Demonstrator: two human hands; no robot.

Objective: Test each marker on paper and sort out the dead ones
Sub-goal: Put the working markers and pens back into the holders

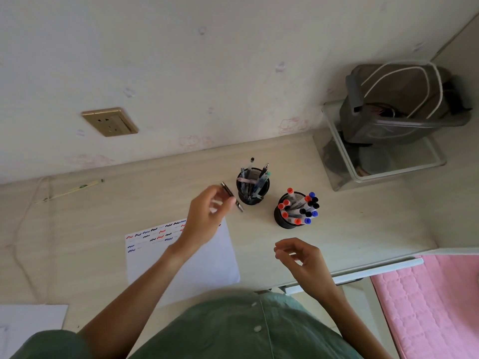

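L hand (207, 213) pinches dark pen (231, 196) (by pen cup (252, 187)); R hand (302, 257) loosely curled, holding nothing.

Two black mesh cups (252, 187) (286, 218) stand on the table (350, 218); two sheets of paper (202, 265) (28, 320); one dark pen (231, 196); one wall socket (110, 122).

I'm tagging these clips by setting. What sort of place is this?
Probably a desk in a home bedroom: a pale wood-look desk against a wall with faint cartoon prints and a socket, two pen cups, and a pink quilted cover beside it.
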